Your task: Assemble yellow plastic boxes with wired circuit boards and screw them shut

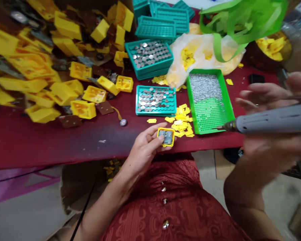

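My left hand (145, 149) pinches a small yellow plastic case (166, 137) with a grey board inside, holding it at the near edge of the red table (52, 140). My right hand (268, 134) is close to the camera and blurred, wrapped round a grey electric screwdriver (273, 120) whose tip points left, over the near corner of a green tray (210, 100) of tiny screws. A pile of small yellow plastic pieces (182, 122) lies just beyond the case. A teal tray (156, 100) of round metal button cells sits behind it.
A heap of yellow plastic housings (52, 77) and brown boards fills the left of the table. More teal trays (150, 58) stack at the back. A clear bag of yellow bits (198, 53) and a green bag (240, 20) lie at the back right.
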`<state>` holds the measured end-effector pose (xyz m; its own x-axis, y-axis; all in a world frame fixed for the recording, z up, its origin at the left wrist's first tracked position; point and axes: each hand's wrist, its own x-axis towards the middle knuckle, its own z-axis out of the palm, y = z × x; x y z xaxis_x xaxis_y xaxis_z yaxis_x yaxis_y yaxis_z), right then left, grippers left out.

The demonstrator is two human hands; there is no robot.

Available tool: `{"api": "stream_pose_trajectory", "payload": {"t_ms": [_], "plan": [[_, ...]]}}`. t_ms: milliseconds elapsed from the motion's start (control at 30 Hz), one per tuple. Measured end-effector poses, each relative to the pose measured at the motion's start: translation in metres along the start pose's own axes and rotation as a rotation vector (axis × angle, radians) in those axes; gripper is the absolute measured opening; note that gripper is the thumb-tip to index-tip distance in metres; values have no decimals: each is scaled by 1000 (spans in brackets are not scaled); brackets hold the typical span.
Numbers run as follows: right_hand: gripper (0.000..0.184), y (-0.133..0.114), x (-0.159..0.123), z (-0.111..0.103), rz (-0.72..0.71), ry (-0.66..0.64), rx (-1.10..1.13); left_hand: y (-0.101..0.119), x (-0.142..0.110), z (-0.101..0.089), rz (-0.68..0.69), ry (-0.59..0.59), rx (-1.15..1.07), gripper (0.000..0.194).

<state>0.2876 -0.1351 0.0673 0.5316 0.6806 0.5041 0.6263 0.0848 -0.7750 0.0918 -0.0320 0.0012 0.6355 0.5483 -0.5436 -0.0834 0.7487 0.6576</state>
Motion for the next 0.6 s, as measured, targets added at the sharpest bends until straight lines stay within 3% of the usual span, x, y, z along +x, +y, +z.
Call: {"api": "stream_pose_trajectory", "payload": {"t_ms": [67,200,300,400,600], "plan": [[45,1,7,5,-27,160,190,-2,0,3,-15,5,20,46],[22,1,16,9,61,57,138,-3,2,10,-48,2,47,42],[33,14,15,12,138,13,97,-4,6,16,-79,-20,70,43],[48,36,5,20,146,71,95,-6,9,23,-120,-20,81,47],[49,63,-16,33,117,117,13,-8,11,29,-149,-1,85,49]]}}
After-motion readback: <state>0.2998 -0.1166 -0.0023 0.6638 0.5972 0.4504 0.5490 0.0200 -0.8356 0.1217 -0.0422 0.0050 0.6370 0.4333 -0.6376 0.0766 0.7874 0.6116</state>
